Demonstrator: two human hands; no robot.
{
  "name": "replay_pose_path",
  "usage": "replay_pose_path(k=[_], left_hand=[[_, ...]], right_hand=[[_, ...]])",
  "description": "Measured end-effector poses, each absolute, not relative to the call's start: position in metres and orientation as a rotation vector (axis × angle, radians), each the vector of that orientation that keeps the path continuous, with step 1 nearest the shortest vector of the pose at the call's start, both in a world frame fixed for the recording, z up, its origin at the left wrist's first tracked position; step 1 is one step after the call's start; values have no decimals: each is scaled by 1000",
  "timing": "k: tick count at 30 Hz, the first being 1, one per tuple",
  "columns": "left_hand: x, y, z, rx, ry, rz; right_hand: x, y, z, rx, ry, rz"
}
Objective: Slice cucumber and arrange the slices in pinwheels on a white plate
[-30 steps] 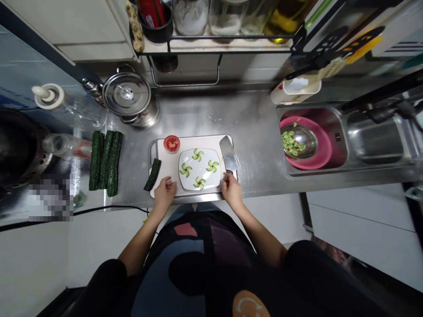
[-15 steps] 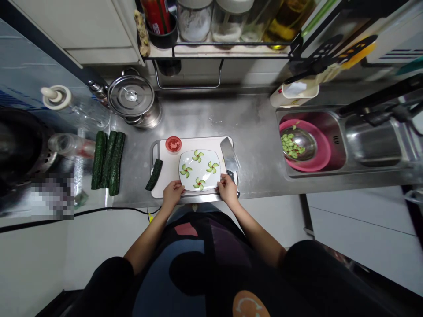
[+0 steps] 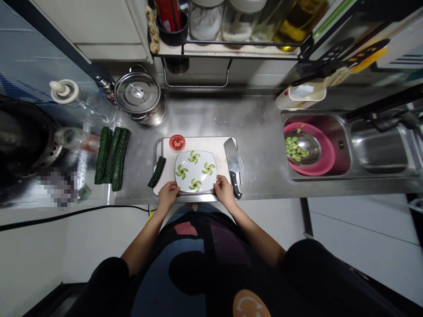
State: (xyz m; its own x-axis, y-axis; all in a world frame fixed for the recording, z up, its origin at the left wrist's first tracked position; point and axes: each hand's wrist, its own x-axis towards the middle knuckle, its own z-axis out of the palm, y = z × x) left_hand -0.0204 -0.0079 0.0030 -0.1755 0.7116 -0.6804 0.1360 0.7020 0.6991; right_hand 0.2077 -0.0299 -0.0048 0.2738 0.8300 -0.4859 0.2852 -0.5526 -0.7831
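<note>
A white, square-sided plate [image 3: 195,171] sits over the cutting board [image 3: 205,143], with green cucumber slices fanned into several pinwheels with red centres. My left hand [image 3: 168,193] pinches the plate's near left corner. At the near right corner, my right hand [image 3: 224,190] grips the rim with fingers closed. Right of the plate lies a cleaver [image 3: 233,164], blade away from me and black handle near my right hand. A cut piece of cucumber [image 3: 157,171] rests on the board's left side. Behind the plate is a small red dish [image 3: 177,142], perhaps holding tomato; its contents are unclear.
Whole cucumbers [image 3: 112,158] lie to the left, by a glass jar [image 3: 76,140]. A lidded steel pot [image 3: 140,97] stands at the back left. In the sink, a pink basin [image 3: 325,152] holds a metal bowl of green slices [image 3: 296,149]. A seasoning shelf [image 3: 228,50] overhangs the back.
The plate has shifted slightly left relative to the board and cleaver, both hands moving with it. More of the cleaver's handle shows now. The camera view has also moved a little.
</note>
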Motion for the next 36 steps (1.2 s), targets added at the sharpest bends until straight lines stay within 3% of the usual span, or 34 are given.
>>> replay_pose_path(k=[36], left_hand=[[-17, -8, 8, 608, 1629, 610]], right_hand=[[217, -25, -14, -1950, -970, 1334]])
